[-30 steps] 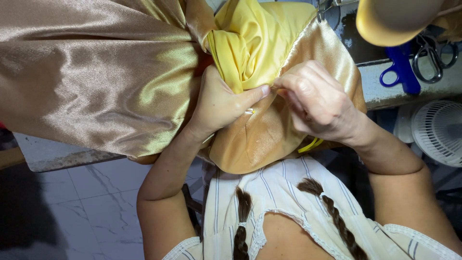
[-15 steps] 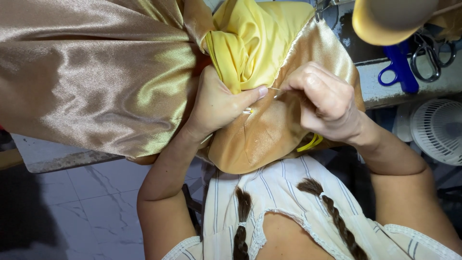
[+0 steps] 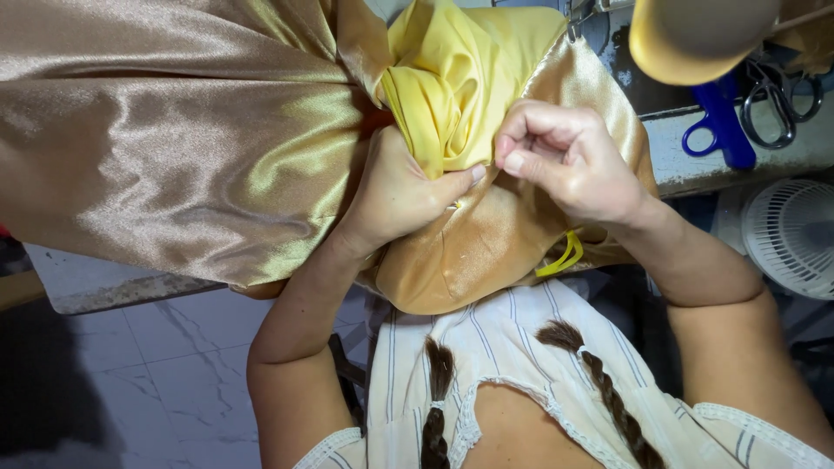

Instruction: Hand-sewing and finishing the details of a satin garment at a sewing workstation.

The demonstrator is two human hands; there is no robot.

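The left hand [image 3: 395,191] grips the gold satin fabric [image 3: 174,130] (yellow lining [image 3: 452,87] bunched above), while the right hand [image 3: 569,161] has its fingers [image 3: 521,143] pinched closed just beside the left thumb, blue scissors [image 3: 719,122] lying nearby on the surface [image 3: 686,165].

The bunched lining [image 3: 452,95] lies just beyond the fingers [image 3: 521,143] of the right hand [image 3: 569,161] and beside the left hand [image 3: 404,191], whose thumb presses the satin cloth [image 3: 174,139] under them. That cloth spreads far left of the fingers over the counter [image 3: 738,174]. Right of the fingers, on the counter, lie scissors [image 3: 721,122]; below these, off the counter's edge, stands a fan [image 3: 790,234]
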